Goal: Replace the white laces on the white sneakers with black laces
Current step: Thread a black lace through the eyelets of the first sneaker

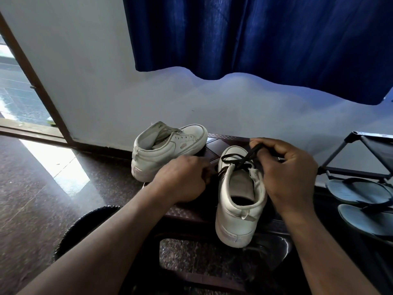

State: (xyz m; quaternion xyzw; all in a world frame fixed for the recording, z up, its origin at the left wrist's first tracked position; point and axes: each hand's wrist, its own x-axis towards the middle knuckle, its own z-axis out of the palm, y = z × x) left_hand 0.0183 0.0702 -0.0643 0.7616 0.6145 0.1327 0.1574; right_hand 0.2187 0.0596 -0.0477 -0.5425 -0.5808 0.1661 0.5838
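Near sneaker point(238, 211) stands on a dark stool point(219, 141), heel toward the camera, its opening empty. Black lace point(235, 160) is threaded through the upper eyelets. Right hand point(291, 173) pinches the raised lace end between thumb and fingers. Left hand point(180, 179) has its fingers curled at the sneaker's left side; cannot tell what it grips. Far sneaker point(170, 150) sits to the left, unlaced, eyelets bare. Pair of flip-flops point(359, 193) lies beneath a black rack point(359, 145) on the right.
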